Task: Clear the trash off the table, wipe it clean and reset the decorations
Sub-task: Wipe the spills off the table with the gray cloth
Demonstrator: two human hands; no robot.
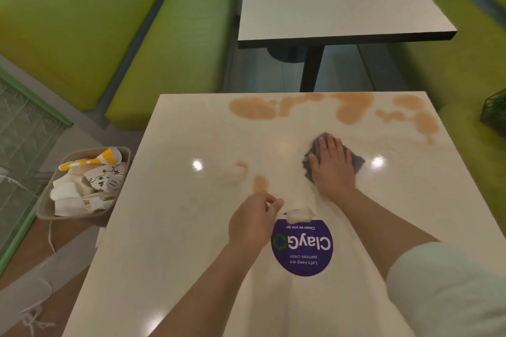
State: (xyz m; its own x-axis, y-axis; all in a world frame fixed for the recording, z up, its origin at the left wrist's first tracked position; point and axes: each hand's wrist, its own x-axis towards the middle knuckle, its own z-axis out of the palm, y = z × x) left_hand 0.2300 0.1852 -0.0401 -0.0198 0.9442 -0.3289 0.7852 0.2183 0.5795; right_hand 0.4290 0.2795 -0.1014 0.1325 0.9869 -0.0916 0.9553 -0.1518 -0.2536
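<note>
A cream table (pixel 178 227) carries brown spill patches along its far edge (pixel 254 108) and two small smears (pixel 258 183) near the middle. My right hand (pixel 332 165) lies flat with straight fingers on a grey cloth (pixel 357 162), pressing it to the tabletop right of centre. My left hand (pixel 254 223) hovers over the table with fingers loosely curled, holding nothing that I can see. A round purple ClayGo sticker (pixel 302 247) lies between my forearms, with a torn scrap (pixel 298 215) at its top edge.
A tan bin (pixel 45 208) full of crumpled paper cups and a yellow striped cup stands at the table's left side. Green bench seats (pixel 175 44) flank both sides. A second table (pixel 336 0) stands beyond. A wire-framed plant decoration (pixel 494 111) rests on the right bench.
</note>
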